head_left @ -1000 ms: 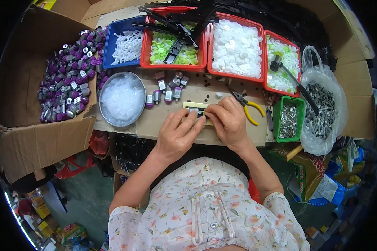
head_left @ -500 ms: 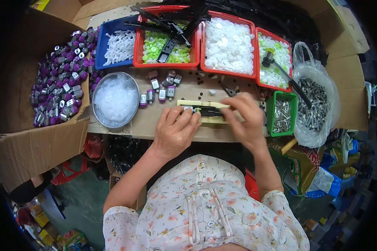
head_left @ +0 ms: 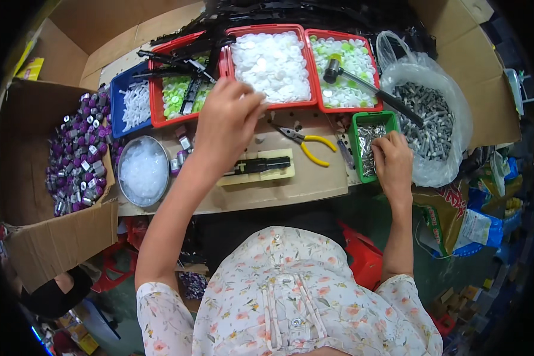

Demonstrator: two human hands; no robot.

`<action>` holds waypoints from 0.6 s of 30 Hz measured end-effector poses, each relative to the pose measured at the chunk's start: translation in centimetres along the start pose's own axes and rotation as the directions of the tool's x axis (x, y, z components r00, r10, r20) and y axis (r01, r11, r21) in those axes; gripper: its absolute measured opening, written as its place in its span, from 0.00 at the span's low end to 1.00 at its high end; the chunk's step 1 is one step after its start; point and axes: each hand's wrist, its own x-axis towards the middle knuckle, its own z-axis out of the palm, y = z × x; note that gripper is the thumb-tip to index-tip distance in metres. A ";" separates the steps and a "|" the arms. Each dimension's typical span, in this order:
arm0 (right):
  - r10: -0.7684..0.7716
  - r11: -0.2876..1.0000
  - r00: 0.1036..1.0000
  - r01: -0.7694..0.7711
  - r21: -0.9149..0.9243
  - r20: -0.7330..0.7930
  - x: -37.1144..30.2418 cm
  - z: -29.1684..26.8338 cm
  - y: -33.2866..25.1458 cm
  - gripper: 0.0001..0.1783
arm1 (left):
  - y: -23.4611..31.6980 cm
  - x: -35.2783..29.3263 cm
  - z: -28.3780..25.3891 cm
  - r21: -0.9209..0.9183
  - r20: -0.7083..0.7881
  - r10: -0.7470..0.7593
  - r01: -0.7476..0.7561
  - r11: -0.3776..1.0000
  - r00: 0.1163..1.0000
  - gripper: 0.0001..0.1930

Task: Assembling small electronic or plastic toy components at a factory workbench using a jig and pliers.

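Observation:
My left hand (head_left: pixel 228 121) is raised at the front left corner of a red bin of white discs (head_left: pixel 273 62). Its thumb and fingertips are pinched together, and whatever is between them is too small to make out. Reaching into a small green bin of metal pins (head_left: pixel 371 139), my right hand (head_left: pixel 394 163) has its fingers closed at the pins; what they grip is hidden. On the cardboard in front of me lies a cream fixture block (head_left: pixel 285 172) with a long black plastic part (head_left: pixel 261 165) set in it. The left forearm covers the block's left end.
Yellow-handled pliers (head_left: pixel 311 145) lie behind the block. A hammer (head_left: pixel 368 83) rests across the right red bin (head_left: pixel 353 110). Left stand a metal bowl (head_left: pixel 142 172), a blue bin (head_left: pixel 130 107) and a carton of small motors (head_left: pixel 80 160). A plastic bag of grey parts (head_left: pixel 430 124) sits right.
Both hands have left the cream block: the left went up to the white discs, the right across to the green bin. The pliers now show more fully. The whole view has shifted.

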 end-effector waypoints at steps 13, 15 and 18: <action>0.015 0.992 0.999 -0.010 0.129 -0.037 0.6 0.3 0.3 0.04 | -2.3 4.9 5.0 0.038 -0.018 0.060 -0.059 0.998 0.998 0.05; 0.019 0.993 0.999 -0.015 0.116 -0.030 0.7 0.3 -0.1 0.04 | -1.6 4.5 3.9 0.013 -0.066 0.063 -0.063 0.998 0.996 0.05; -0.009 0.997 1.000 0.009 0.075 -0.006 1.0 0.4 0.1 0.04 | 0.2 2.8 2.1 -0.266 -0.051 -0.187 0.168 0.949 0.981 0.05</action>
